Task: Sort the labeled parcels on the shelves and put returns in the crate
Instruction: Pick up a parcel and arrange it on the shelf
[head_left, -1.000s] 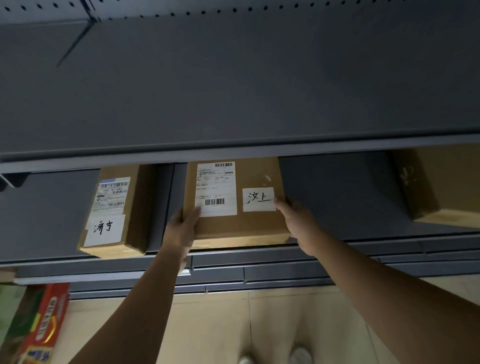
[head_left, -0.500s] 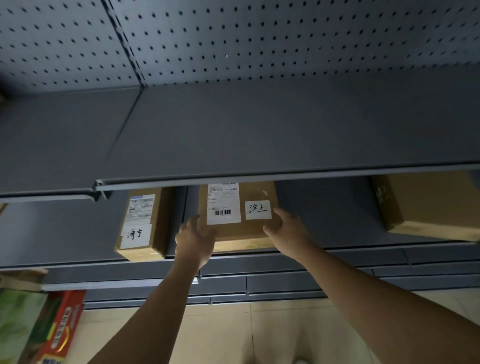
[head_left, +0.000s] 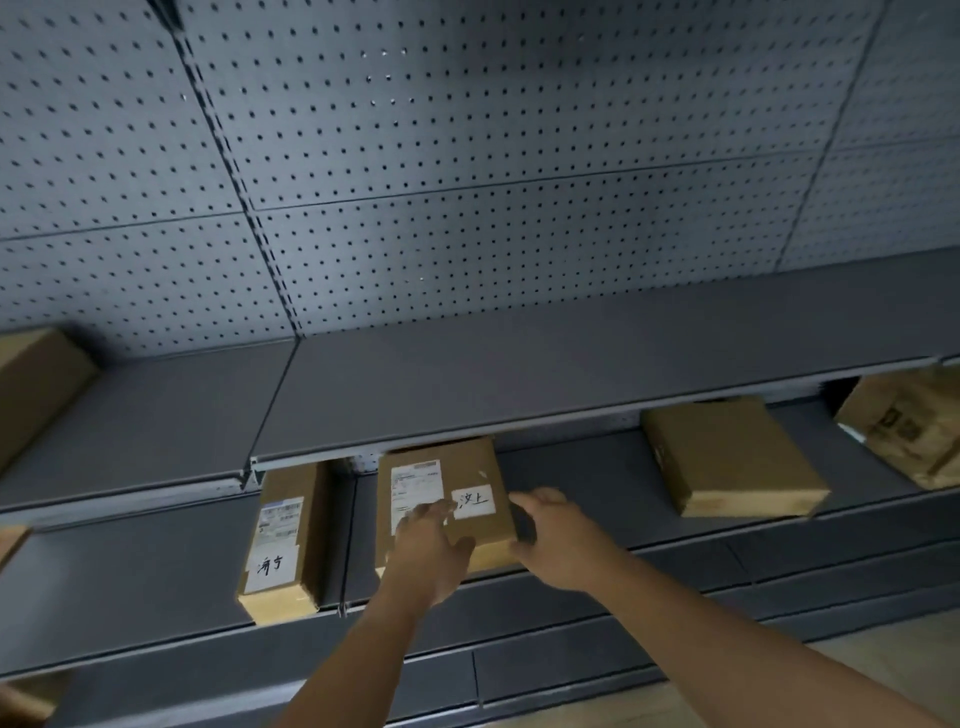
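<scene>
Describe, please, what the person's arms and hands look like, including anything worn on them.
The left arm and right arm are bare to the frame's edge, no sleeves showing. The left hand and right hand are ungloved; no watch, bracelet or ring is visible, though both are slightly blurred.

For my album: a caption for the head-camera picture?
A person's left hand and right hand at a labelled parcel on a grey shelf.

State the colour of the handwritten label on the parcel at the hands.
The handwritten label is white with black writing, on a brown parcel; head view.
</scene>
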